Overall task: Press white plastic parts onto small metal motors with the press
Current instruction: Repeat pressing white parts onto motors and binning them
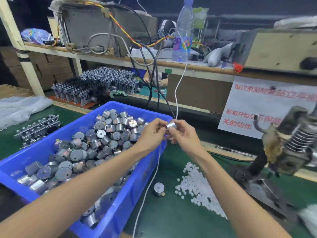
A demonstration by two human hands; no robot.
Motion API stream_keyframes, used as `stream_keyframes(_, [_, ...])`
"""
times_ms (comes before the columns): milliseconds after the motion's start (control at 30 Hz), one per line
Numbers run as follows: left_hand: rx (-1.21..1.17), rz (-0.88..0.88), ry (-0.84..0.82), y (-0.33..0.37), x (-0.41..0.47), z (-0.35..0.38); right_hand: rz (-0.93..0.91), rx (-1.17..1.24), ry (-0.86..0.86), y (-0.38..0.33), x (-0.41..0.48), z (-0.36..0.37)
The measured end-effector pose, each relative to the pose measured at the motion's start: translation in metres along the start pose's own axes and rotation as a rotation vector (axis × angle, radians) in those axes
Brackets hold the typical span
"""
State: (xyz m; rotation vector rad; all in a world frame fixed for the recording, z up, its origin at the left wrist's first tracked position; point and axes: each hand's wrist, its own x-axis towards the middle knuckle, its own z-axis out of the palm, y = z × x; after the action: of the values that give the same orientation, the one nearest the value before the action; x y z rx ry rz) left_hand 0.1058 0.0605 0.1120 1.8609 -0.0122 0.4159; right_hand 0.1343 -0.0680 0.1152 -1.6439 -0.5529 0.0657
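Observation:
Above the bin's right rim, my right hand grips a small silver motor by its round body. My left hand pinches at the same motor's near end, fingertips meeting those of the right hand. A blue bin at the left is heaped with several metal motors. One lone motor stands on the green mat. A pile of small white plastic parts lies to its right. The press, with its coil spring, leans at the far right over a dark base plate.
A white cord hangs down between the bin and the lone motor. Stacks of metal frames sit behind the bin, more to its left. A water bottle stands on the shelf. A paper notice hangs at the right.

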Motion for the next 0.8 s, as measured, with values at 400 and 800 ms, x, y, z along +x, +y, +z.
stream_keyframes(400, [0.389, -0.013, -0.427, -0.02, -0.058, 0.124, 0.281, -0.233, 0.167, 0.072, -0.123, -0.095])
stream_keyframes(800, [0.583, 0.088, -0.355, -0.066, -0.129, 0.112, 0.239, -0.422, 0.087, 0.089, -0.176, -0.076])
